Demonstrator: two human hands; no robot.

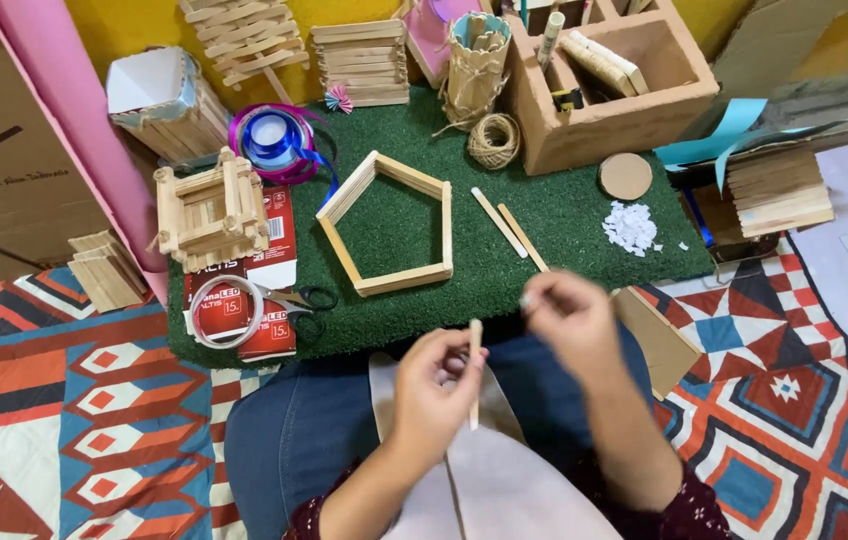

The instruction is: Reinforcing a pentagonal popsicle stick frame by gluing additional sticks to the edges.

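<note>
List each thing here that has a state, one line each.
Left hand: shut on a craft stick, upright.
Right hand: fingers pinched, blurred.
Stick frame: flat on green mat, five-sided, closed.
Two loose sticks: lying flat.
Scissors: closed.
Twine ball: wound.

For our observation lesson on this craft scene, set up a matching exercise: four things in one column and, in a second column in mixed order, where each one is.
Things:
1. Pentagon stick frame
2. Wooden stick
3. Ball of twine
4. Scissors

Places:
A. Held upright in the left hand
B. On the red box, beside a tape roll
C. Flat in the middle of the green mat
D. Next to the cardboard organiser, at the mat's far edge

Pairs: 1-C, 2-A, 3-D, 4-B
</note>
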